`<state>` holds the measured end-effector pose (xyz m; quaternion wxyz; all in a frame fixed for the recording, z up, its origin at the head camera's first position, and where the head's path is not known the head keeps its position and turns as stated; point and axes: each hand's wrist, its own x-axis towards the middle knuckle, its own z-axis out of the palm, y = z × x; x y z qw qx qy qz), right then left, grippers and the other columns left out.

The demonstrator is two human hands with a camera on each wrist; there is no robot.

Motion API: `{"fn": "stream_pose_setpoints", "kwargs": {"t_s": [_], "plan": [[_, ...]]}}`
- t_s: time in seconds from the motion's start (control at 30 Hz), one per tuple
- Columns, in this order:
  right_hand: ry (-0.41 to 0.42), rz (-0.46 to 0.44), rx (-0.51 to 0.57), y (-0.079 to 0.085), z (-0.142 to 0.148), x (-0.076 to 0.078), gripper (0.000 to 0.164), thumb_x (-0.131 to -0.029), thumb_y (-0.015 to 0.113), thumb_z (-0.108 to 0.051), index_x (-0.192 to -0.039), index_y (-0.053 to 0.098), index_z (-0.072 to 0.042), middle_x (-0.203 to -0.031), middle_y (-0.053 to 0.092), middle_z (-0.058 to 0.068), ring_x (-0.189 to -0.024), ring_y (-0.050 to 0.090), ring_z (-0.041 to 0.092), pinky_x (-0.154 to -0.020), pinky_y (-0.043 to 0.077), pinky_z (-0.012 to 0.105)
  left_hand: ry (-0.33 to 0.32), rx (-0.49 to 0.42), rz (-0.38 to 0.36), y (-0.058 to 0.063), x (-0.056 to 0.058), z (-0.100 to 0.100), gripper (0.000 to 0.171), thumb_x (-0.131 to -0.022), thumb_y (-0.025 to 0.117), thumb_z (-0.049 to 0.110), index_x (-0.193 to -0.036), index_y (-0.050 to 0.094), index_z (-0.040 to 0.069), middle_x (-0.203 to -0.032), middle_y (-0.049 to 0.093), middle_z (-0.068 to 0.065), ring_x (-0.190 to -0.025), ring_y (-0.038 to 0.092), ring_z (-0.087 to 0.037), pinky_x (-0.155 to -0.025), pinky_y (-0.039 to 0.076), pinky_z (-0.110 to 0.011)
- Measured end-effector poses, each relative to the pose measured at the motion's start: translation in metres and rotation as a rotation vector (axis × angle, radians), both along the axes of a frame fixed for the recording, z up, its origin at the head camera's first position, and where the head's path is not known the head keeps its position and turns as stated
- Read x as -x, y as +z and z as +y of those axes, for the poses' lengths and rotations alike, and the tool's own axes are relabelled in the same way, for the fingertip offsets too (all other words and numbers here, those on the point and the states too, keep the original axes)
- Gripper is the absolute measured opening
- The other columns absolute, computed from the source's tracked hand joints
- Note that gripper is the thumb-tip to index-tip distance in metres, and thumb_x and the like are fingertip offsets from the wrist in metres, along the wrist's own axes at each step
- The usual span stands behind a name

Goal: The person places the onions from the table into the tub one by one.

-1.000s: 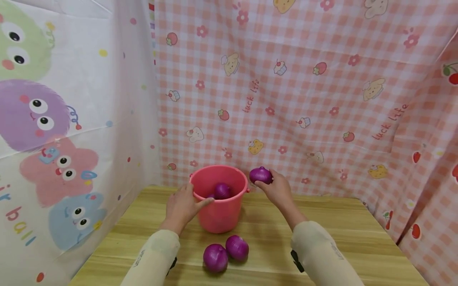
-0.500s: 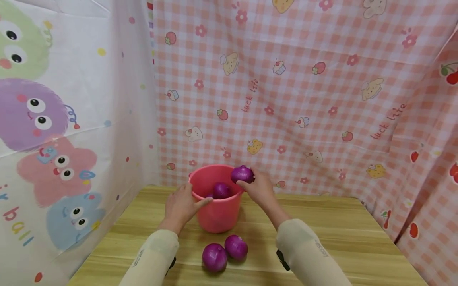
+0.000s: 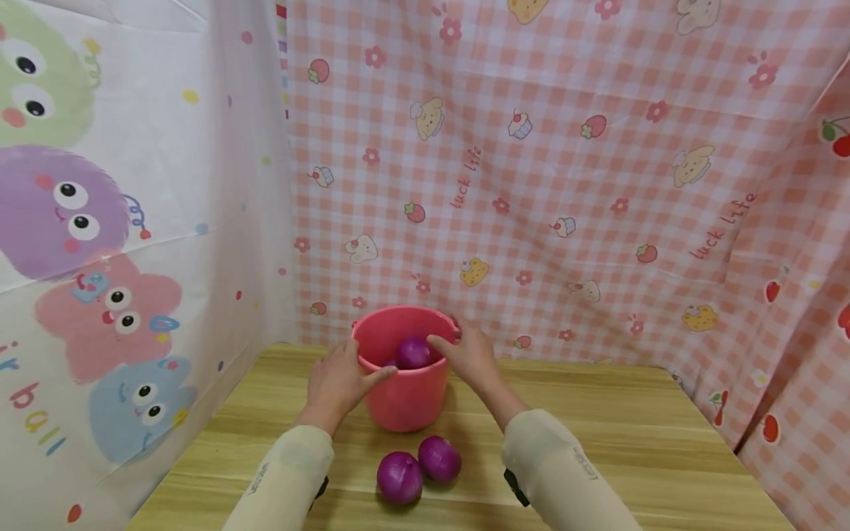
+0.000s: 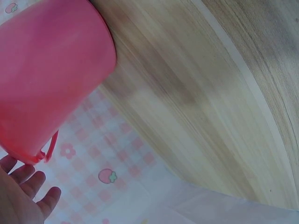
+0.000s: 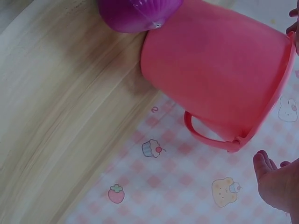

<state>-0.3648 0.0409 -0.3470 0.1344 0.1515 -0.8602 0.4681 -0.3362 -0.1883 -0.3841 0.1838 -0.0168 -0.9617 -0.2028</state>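
Note:
A pink bucket (image 3: 405,402) stands upright on the table. My left hand (image 3: 337,380) grips its left rim, thumb along the front edge. In the left wrist view, the fingertips of the left hand (image 4: 23,191) reach the rim beside the handle's joint. My right hand (image 3: 470,355) hovers at the right rim, thumb over the opening. No onion shows in the right hand (image 5: 280,184), whose fingers look extended in the right wrist view. A purple onion (image 3: 413,352) is visible inside the bucket; a sliver of another shows by the left thumb. Lower contents are hidden.
Two purple onions, one left (image 3: 400,478) and one right (image 3: 440,459), sit close together in front of the bucket. Behind the wooden table (image 3: 598,442) hangs a pink checked cloth (image 3: 564,184). A white cartoon cloth (image 3: 219,221) hangs at the left.
My right hand has carried an onion leftward over the bucket and let it go; that onion no longer shows in the hand. The left hand and the two front onions stay in place.

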Motion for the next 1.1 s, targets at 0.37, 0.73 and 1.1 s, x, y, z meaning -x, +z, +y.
{"fn": "stream_pose_setpoints", "kwargs": {"t_s": [0.37, 0.73, 1.1], "plan": [[-0.076, -0.018, -0.022, -0.003, 0.012, 0.0, 0.06, -0.092, 0.072, -0.035, -0.14, 0.055, -0.005, -0.137, 0.057, 0.017, -0.122, 0.058, 0.035, -0.097, 0.05, 0.048, 0.004, 0.015, 0.006, -0.001, 0.001, -0.003, 0.098, -0.077, 0.06, 0.08, -0.137, 0.051, 0.002, -0.121, 0.063, -0.016, -0.111, 0.059, -0.035, -0.098, 0.043, -0.057], [-0.08, -0.036, 0.004, -0.016, 0.031, -0.003, 0.069, -0.092, 0.07, -0.035, -0.145, 0.046, 0.001, -0.142, 0.053, 0.021, -0.121, 0.057, 0.039, -0.094, 0.052, 0.048, 0.001, 0.008, 0.008, -0.001, 0.001, -0.002, 0.099, -0.076, 0.06, 0.08, -0.138, 0.05, 0.004, -0.122, 0.063, -0.015, -0.112, 0.059, -0.034, -0.096, 0.045, -0.056], [-0.086, -0.111, -0.019, -0.042, 0.057, -0.007, 0.068, -0.095, 0.067, -0.034, -0.146, 0.043, 0.005, -0.142, 0.049, 0.028, -0.123, 0.054, 0.045, -0.095, 0.05, 0.053, -0.001, 0.014, 0.013, 0.0, 0.001, 0.0, 0.098, -0.076, 0.059, 0.081, -0.136, 0.052, 0.004, -0.118, 0.064, -0.014, -0.109, 0.06, -0.033, -0.094, 0.046, -0.055]]}}
